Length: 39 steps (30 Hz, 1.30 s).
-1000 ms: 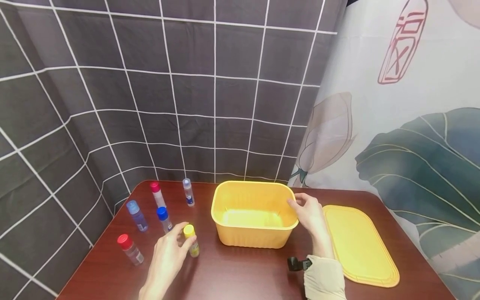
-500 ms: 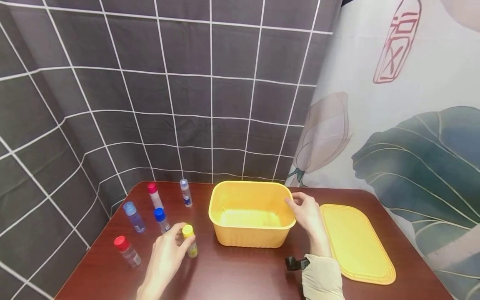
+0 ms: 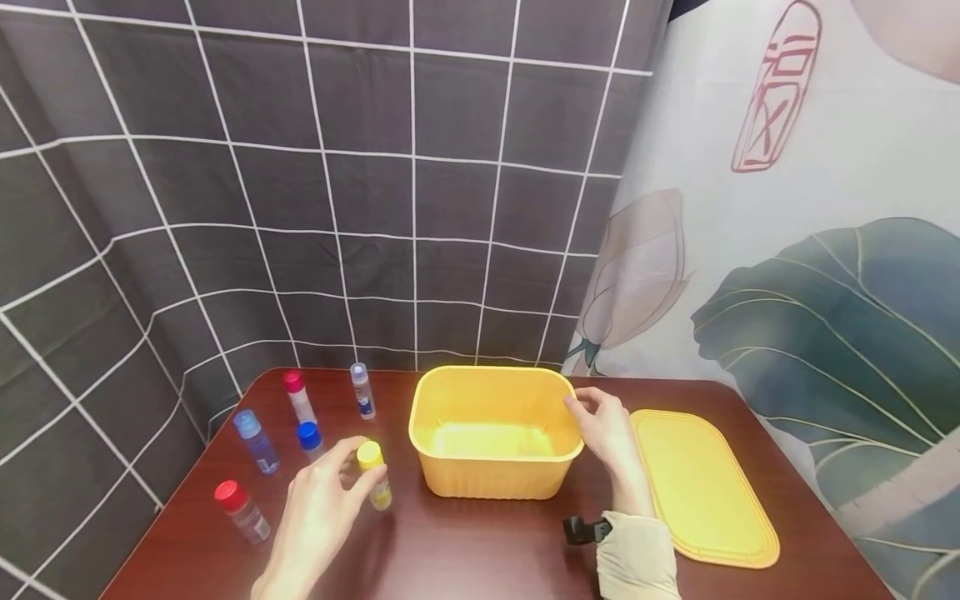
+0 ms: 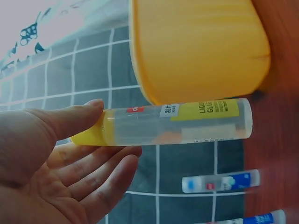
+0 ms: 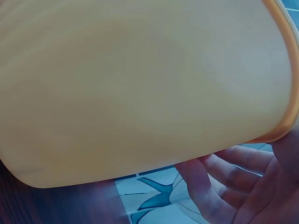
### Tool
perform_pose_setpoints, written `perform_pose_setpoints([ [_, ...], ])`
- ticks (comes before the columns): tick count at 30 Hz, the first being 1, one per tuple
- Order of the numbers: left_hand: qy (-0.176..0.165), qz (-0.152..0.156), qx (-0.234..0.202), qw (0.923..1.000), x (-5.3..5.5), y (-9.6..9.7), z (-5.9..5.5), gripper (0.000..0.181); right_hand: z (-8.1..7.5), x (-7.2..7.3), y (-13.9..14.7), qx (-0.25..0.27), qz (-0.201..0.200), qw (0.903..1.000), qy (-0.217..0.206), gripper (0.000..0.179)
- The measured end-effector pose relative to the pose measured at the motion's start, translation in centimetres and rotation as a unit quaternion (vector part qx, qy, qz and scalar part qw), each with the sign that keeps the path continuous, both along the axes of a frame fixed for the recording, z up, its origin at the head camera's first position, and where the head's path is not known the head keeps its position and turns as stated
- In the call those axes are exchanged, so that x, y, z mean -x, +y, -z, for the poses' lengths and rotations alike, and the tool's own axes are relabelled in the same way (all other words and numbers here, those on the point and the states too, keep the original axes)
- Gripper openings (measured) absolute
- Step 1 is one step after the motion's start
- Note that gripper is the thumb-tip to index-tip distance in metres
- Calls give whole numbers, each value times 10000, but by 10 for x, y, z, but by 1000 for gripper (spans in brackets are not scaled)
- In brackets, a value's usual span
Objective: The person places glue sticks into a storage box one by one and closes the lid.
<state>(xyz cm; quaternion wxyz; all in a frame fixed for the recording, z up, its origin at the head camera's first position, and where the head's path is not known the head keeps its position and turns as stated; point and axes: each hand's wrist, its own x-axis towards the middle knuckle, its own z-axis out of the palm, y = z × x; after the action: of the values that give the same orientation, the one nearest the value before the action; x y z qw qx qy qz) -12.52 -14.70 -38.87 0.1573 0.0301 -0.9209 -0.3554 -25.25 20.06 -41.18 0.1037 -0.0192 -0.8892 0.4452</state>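
Note:
My left hand (image 3: pixel 318 500) pinches a liquid glue bottle (image 4: pixel 196 119) by its yellow cap, between thumb and fingers. In the head view the glue bottle stands nearly upright, left of a yellow plastic box (image 3: pixel 495 481). Whether its base touches the table is hard to tell. My right hand (image 3: pixel 609 427) grips the box's right rim, thumb on the inner side. The right wrist view shows the box wall (image 5: pixel 121 93) filling most of the picture, with curled fingers under its edge. Nothing lies inside the box.
Several more bottles stand left: one red-capped (image 3: pixel 243 512), one light blue (image 3: pixel 257 442), one blue-capped (image 3: pixel 309 437), one pink-capped (image 3: pixel 300 397) and one clear-capped (image 3: pixel 363 392). A yellow lid (image 3: pixel 705 487) lies right of the box on the brown table (image 3: pixel 465 554). A grid-patterned curtain (image 3: pixel 360 200) hangs behind.
The glue bottle in my left hand has risen slightly and shifted a little right relative to the other bottles. The whole head view has drifted sideways. My right hand keeps its grip on the box.

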Motion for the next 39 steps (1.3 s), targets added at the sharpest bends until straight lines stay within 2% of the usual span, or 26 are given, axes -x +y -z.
perform_pose_setpoints([
  [4, 247, 62, -36, 9997, -5, 5, -6, 35, 0, 0, 0, 29, 38, 10000, -44, 33],
  [9, 277, 250, -195, 9991, -7, 13, -19, 35, 0, -1, 1, 25, 43, 10000, -52, 32],
  [15, 652, 704, -415, 9945, 1, 19, -36, 31, -1, -2, -3, 66, 71, 9999, -64, 32],
  [22, 462, 1125, -677, 9903, 18, 30, -54, 35, 1, 0, -3, 118, 96, 9999, -27, 33],
  [28, 632, 1749, -628, 9805, 37, 39, -71, 35, 1, 0, -3, 121, 137, 9998, -45, 33],
  [32, 679, 2023, -589, 9752, 51, 45, -81, 33, 0, 0, -4, 159, 136, 9998, -74, 33],
  [39, 566, 2349, -440, 9694, 84, 63, -85, 25, 0, 1, -3, 177, 173, 9996, -95, 33],
])
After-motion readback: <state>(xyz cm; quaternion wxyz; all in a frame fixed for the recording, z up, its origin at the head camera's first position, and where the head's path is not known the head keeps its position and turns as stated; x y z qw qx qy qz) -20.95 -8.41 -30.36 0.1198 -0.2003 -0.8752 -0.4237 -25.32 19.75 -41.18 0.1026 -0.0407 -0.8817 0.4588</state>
